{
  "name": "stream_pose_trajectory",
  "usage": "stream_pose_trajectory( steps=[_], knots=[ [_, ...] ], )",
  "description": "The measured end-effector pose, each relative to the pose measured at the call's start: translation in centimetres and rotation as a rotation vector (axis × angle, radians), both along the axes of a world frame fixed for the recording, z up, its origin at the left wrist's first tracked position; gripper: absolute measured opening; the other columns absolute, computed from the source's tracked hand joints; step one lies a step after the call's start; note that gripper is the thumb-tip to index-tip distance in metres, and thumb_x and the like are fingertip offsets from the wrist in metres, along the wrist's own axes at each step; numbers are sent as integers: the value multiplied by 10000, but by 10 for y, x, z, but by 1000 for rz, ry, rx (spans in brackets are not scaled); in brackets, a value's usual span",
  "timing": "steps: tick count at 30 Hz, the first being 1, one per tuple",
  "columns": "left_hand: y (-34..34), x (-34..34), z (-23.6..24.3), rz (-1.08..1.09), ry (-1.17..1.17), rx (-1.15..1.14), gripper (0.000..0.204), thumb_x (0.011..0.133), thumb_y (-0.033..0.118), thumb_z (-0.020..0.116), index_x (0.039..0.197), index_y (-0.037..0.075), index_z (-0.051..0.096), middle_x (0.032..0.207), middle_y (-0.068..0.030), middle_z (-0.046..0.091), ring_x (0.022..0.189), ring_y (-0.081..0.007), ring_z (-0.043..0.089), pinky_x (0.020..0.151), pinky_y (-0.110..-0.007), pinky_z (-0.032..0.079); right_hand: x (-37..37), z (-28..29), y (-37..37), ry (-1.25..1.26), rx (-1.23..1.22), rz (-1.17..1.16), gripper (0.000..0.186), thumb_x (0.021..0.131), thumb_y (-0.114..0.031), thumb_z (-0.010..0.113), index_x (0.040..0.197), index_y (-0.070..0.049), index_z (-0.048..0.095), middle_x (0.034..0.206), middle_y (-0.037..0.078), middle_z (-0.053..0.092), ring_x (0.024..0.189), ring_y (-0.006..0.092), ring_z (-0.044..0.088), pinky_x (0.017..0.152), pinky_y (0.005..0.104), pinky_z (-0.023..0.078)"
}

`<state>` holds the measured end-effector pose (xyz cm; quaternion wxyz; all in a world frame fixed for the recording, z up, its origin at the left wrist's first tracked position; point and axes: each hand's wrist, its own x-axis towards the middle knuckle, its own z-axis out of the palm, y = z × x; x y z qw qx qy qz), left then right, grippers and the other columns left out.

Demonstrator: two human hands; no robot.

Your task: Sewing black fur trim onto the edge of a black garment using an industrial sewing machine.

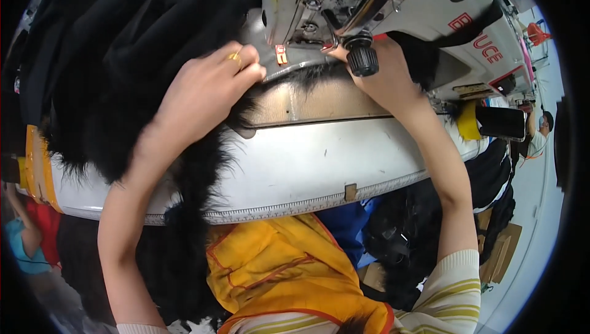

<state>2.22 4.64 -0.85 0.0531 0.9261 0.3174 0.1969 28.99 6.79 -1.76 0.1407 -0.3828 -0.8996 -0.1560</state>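
A white sewing machine point(424, 8) stands over a black garment point(141, 20) with furry edges. My left hand point(206, 94), a ring on one finger, is closed on the cloth left of the needle area, its fingertips pinching the edge. A furry black strip point(313, 75) runs from there toward my right hand point(390, 79). That hand grips the cloth beside the machine's head, its fingers partly hidden behind a black ribbed knob point(362, 57). Between the hands, a small red-and-white tag point(281, 54) sits near the dark cloth's edge.
A measuring tape point(295, 210) lines the white table's point(307, 162) near edge. At right, a phone point(501, 123) lies by yellow tape point(468, 122). More black cloth point(393, 235) hangs below, beside my orange apron point(276, 266). Other people point(27, 238) are at both sides.
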Motion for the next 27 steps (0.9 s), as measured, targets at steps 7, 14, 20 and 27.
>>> stream_pose_trajectory(
  steps=[7,14,20,27],
  knots=[
    [-20,-14,-13,-92,97,195,264,717,100,585,967,43,649,920,-43,633,899,-195,626,882,-368,499,-6,2,-35,-243,-100,64,519,780,-11,498,1274,-170,485,1307,-13,489,1056,183,547,911,299,426],
    [-18,-19,1,-183,11,213,234,692,114,594,911,60,652,824,-19,601,819,-181,613,827,-331,503,1,-30,-1,-65,94,10,112,692,-135,603,799,-103,614,806,20,569,724,180,561,626,293,485],
    [30,-16,-27,-158,-82,260,219,688,112,598,894,89,671,848,3,636,837,-131,618,868,-315,494,26,-27,14,-117,269,-161,78,711,-186,627,744,-116,617,795,25,588,735,229,572,644,348,470],
    [38,-11,-36,-139,-86,323,238,711,101,595,933,106,679,907,10,658,877,-118,617,896,-285,466,37,-46,33,-172,217,-292,89,677,-129,613,757,-98,640,767,68,597,760,266,587,671,389,463]
  ],
)
